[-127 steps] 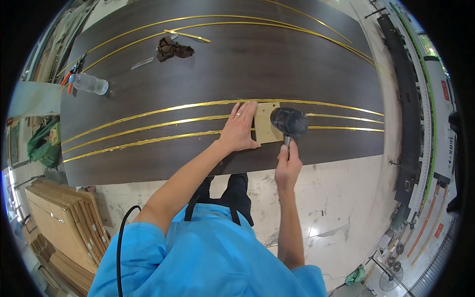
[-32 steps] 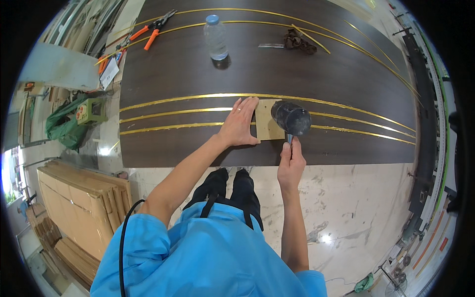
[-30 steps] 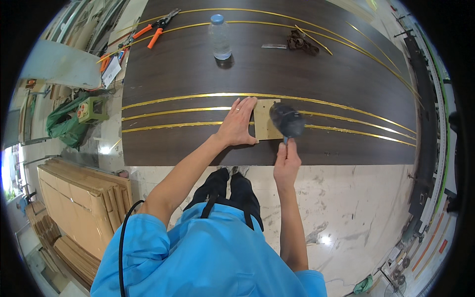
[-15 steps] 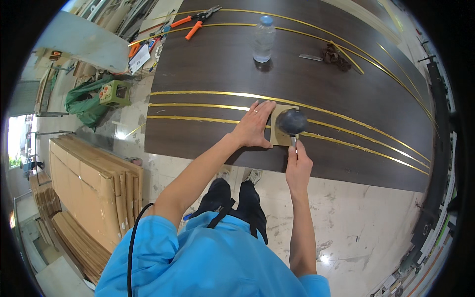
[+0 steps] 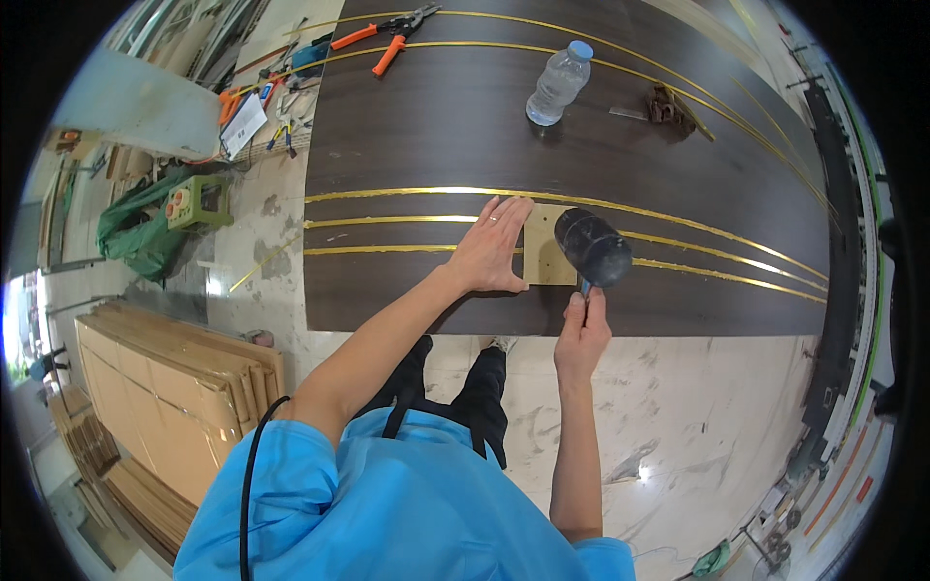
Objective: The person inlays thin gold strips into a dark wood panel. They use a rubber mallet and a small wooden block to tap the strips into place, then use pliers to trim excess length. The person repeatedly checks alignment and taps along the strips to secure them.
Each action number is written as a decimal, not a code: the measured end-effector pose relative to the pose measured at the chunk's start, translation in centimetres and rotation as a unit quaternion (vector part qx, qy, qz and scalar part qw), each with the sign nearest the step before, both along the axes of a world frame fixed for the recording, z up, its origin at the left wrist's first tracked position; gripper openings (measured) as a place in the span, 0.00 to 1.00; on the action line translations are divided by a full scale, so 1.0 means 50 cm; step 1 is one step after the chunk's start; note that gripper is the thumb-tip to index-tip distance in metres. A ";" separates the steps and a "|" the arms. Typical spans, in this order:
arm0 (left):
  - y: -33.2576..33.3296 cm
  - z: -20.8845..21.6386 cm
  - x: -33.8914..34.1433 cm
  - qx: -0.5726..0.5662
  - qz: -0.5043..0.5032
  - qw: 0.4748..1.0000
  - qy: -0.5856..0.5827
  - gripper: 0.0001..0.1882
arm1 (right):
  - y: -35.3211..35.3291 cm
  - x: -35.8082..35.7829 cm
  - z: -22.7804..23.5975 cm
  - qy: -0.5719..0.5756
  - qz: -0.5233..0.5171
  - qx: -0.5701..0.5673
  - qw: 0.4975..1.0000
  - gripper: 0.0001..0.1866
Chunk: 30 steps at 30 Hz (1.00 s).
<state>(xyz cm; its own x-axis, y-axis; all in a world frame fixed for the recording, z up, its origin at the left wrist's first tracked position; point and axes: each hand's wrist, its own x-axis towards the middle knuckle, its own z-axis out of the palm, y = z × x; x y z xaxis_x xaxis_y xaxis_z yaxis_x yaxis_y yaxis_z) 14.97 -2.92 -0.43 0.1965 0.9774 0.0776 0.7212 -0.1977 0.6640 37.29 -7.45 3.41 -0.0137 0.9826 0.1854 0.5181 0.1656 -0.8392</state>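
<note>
My right hand is wrapped round the handle of a rubber mallet, whose black head is raised over the right side of a flat wooden block. With thumb and fingers, my left hand grips the block's left edge and holds it against the dark panel. Under the block run gold trim strips, roughly parallel along the near half of the panel. The mallet hides part of the block and of the strips.
Farther back lie orange-handled snips, a clear water bottle and a crumpled brown rag beside a thin blade-like piece. More gold strips cross the far side. Flat cardboard packs lean at left, near a green stool.
The mallet's head has swung up and right, off the block. My left hand keeps its hold on the block. The whole view has turned slightly.
</note>
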 end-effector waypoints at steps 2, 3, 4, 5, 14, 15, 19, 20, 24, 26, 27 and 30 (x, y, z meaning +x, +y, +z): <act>-0.009 -0.002 -0.029 0.013 -0.006 1.000 -0.002 0.69 | -0.003 -0.040 -0.001 -0.061 0.013 -0.023 0.998 0.19; -0.011 -0.002 -0.043 0.004 -0.006 1.000 0.001 0.69 | -0.003 -0.048 0.007 -0.093 0.028 -0.112 0.989 0.20; -0.016 -0.003 -0.053 0.015 -0.010 1.000 -0.003 0.69 | -0.003 -0.060 0.011 -0.120 0.007 -0.143 0.982 0.20; -0.016 -0.003 -0.064 0.015 -0.012 1.000 -0.004 0.69 | -0.009 -0.068 0.020 -0.088 0.005 -0.136 0.987 0.20; -0.067 0.002 -0.149 0.002 0.000 1.000 0.010 0.70 | -0.058 -0.176 0.026 -0.099 0.023 -0.152 0.983 0.20; -0.071 0.003 -0.158 0.003 0.001 1.000 0.012 0.69 | -0.060 -0.182 0.026 -0.106 0.025 -0.182 0.977 0.20; -0.096 0.002 -0.197 -0.011 0.023 1.000 -0.006 0.71 | -0.088 -0.212 0.035 -0.012 0.010 -0.070 0.997 0.19; -0.107 0.003 -0.206 -0.002 0.027 1.000 -0.006 0.71 | -0.097 -0.222 0.037 -0.028 0.017 -0.080 0.996 0.18; -0.128 0.011 -0.248 -0.015 0.030 0.999 0.016 0.70 | -0.096 -0.250 0.039 -0.095 0.044 -0.169 0.980 0.19; -0.136 0.013 -0.267 -0.020 0.032 0.999 0.025 0.70 | -0.093 -0.255 0.039 -0.081 0.049 -0.172 0.981 0.20; -0.146 0.014 -0.272 -0.025 0.033 0.999 0.024 0.70 | -0.097 -0.258 0.039 -0.075 0.045 -0.177 0.980 0.20; -0.162 0.013 -0.296 -0.010 0.043 0.999 0.018 0.70 | -0.112 -0.280 0.037 -0.034 0.045 -0.093 0.994 0.19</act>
<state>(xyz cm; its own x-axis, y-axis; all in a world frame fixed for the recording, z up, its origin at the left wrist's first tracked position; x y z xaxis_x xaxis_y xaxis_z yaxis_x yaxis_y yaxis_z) 0.18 -11.02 0.19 0.1142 0.9921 0.0514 0.7589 -0.1205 0.6399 23.29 -13.04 5.26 -0.1095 0.9940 -0.0031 0.5653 0.0597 -0.8227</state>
